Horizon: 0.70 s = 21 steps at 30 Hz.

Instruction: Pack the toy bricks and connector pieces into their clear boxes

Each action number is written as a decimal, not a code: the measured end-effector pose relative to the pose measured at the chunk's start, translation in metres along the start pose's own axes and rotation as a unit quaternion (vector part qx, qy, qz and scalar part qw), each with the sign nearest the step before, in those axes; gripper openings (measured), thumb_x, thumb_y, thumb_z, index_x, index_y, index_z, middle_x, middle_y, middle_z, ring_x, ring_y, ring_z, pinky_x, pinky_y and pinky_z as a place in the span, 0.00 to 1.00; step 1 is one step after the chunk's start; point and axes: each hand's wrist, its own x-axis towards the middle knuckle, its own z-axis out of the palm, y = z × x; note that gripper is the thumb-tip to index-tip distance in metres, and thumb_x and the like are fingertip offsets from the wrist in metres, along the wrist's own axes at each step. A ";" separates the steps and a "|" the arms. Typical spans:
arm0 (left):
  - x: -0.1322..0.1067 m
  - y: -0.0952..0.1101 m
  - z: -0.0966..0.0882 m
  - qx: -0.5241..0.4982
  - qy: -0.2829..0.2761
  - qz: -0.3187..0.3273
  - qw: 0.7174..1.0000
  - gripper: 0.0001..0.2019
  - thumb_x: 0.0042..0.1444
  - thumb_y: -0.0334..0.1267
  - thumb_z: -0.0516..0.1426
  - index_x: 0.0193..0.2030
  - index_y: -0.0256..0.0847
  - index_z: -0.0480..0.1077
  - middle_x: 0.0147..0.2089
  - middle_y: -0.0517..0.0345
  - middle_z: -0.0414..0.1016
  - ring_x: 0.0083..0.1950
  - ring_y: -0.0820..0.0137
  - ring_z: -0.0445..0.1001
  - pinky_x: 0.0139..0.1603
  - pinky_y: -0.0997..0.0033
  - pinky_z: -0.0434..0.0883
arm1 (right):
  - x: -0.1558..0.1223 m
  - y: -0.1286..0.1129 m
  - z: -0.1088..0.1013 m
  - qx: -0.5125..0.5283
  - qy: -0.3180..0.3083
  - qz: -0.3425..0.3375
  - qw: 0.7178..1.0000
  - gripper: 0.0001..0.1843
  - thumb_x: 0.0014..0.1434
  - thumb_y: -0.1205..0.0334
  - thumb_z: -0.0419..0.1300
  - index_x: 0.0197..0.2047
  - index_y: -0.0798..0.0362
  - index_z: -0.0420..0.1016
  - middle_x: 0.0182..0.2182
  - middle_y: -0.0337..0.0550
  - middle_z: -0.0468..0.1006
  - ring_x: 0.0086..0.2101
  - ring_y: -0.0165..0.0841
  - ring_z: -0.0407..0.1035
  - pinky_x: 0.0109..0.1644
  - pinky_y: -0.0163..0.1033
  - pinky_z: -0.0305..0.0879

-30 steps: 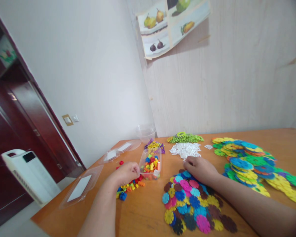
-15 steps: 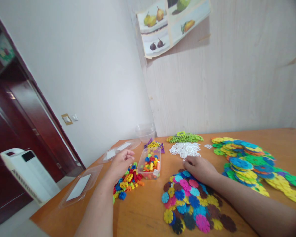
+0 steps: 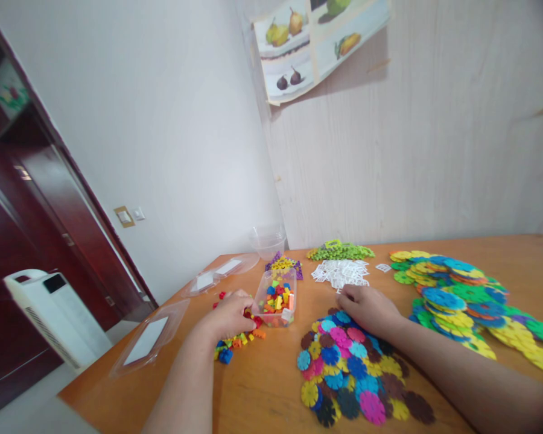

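Bricks [image 3: 241,341] half-covered by curled left hand [image 3: 231,314], box [image 3: 276,320] just beside, discs [image 3: 349,367] overlapped by loosely curled right hand [image 3: 368,310], holds unclear

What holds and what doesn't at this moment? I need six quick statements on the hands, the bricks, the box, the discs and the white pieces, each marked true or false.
1. The left hand is at the pile of small bricks, beside the clear box. True.
2. The clear box has no bricks in it. False: red, yellow and blue ones lie inside.
3. The right hand is at the far edge of the flower-shaped discs. True.
4. The discs are all one colour. False: pink, yellow, blue and brown show.
5. The white pieces lie beyond the right hand. True.
6. Both hands are at the same pile. False: left at bricks, right at discs.
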 end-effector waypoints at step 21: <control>0.001 0.009 -0.011 -0.311 0.216 -0.025 0.925 0.24 0.55 0.48 0.57 0.56 0.40 0.68 0.47 0.53 0.76 0.49 0.65 0.74 0.49 0.69 0.68 | 0.001 0.002 0.002 -0.004 -0.001 -0.006 1.000 0.18 0.63 0.51 0.49 0.28 0.51 0.70 0.28 0.41 0.76 0.29 0.32 0.68 0.29 0.35 0.45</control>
